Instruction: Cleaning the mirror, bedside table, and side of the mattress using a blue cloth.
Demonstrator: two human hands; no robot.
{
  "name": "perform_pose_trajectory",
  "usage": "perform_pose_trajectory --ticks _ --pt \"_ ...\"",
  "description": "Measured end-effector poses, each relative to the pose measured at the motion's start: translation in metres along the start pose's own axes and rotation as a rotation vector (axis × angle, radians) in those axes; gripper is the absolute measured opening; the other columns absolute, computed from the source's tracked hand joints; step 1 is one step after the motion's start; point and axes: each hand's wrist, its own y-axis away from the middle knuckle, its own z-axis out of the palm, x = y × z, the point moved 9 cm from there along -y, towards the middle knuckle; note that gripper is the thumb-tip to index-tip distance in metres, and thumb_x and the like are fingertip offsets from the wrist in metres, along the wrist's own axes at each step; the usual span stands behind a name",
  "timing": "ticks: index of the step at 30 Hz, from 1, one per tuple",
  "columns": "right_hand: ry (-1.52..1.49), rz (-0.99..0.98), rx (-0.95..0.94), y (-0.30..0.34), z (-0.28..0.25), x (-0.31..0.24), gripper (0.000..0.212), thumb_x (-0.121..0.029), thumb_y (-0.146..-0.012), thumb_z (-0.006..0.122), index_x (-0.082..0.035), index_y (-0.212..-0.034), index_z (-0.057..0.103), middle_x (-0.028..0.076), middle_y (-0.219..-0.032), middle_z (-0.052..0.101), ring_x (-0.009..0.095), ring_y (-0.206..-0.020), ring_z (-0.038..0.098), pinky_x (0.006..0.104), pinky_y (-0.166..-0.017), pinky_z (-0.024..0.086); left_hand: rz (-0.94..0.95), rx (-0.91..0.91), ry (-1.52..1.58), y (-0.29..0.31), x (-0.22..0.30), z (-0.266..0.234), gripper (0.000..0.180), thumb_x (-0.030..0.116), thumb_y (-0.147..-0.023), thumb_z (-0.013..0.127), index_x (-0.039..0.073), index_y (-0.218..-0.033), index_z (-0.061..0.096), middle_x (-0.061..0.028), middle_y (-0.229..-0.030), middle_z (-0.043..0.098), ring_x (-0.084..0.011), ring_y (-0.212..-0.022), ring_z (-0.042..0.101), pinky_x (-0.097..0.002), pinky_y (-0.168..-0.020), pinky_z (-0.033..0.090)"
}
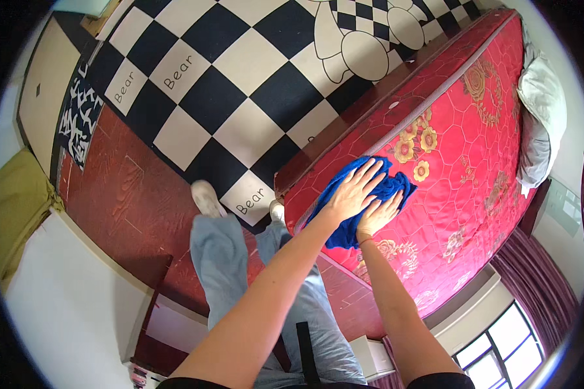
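A blue cloth [341, 228] lies bunched on the near corner of a red mattress [461, 188] with gold flower prints and quilted lines. My left hand [353, 192] is laid flat on top of the cloth, its fingers stretched out and pointing up and to the right. Just to its right, my right hand [378, 218] presses on the same cloth with fingers extended, close beside the left. Neither hand wraps around the fabric. A fold of the cloth pokes out past the fingertips.
A dark wooden bed frame [318, 146] edges the mattress. Beside it, a black-and-white checkered rug [250, 107] covers part of the reddish wood floor [110, 188]. At the right stand a pale pillow [540, 120] and a purple curtain [538, 279] by a window [503, 347].
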Motion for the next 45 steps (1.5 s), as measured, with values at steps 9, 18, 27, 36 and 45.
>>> perform_pose_trajectory --ticks 9,18,27,36,45 --pt "0.016 0.417 0.097 0.018 0.005 -0.032 0.067 -0.033 -0.099 0.043 0.001 -0.153 0.025 0.025 -0.159 0.024 0.041 -0.148 0.021 0.0544 -0.118 0.017 -0.065 -0.086 0.051 0.023 -0.041 -0.027 0.077 0.027 -0.085 0.071 0.015 -0.152 0.035 -0.0194 -0.160 0.020 -0.0471 -0.144 0.026 -0.0507 -0.113 0.038" --pt "0.209 0.471 0.092 0.015 0.015 -0.032 0.075 -0.046 -0.099 0.028 0.003 -0.154 0.019 0.024 -0.160 0.020 0.039 -0.149 0.019 0.0546 -0.119 0.015 -0.064 -0.201 0.204 0.019 -0.047 -0.005 0.075 0.019 -0.091 0.061 0.012 -0.156 0.023 -0.0328 -0.156 0.019 -0.0521 -0.140 0.031 -0.0458 -0.106 0.047" --pt "0.140 0.546 0.042 0.006 0.014 -0.037 0.079 -0.047 -0.096 0.028 0.005 -0.154 0.017 0.024 -0.161 0.018 0.039 -0.151 0.013 0.0566 -0.119 0.008 0.027 -0.412 0.129 0.011 -0.050 0.001 0.073 0.025 -0.092 0.062 0.004 -0.152 0.027 -0.0376 -0.154 0.018 -0.0510 -0.142 0.028 -0.0474 -0.114 0.037" --pt "0.101 0.515 -0.073 0.005 0.021 -0.025 0.081 -0.041 -0.089 0.036 0.010 -0.149 0.020 0.031 -0.158 0.017 0.045 -0.149 0.012 0.0609 -0.119 0.005 0.342 -0.732 -0.059 -0.004 -0.044 -0.001 0.088 0.043 -0.085 0.071 -0.006 -0.146 0.032 -0.0496 -0.135 0.036 -0.0543 -0.127 0.047 -0.0475 -0.109 0.041" --pt "0.037 0.692 -0.302 0.027 0.008 -0.019 0.084 -0.032 -0.074 0.058 0.013 -0.141 0.033 0.032 -0.155 0.024 0.045 -0.148 0.015 0.0622 -0.120 0.006 0.386 -1.265 -0.025 -0.053 -0.050 -0.047 0.081 0.030 -0.089 0.068 0.012 -0.155 0.025 -0.0375 -0.143 0.036 -0.0513 -0.132 0.042 -0.0497 -0.111 0.039"
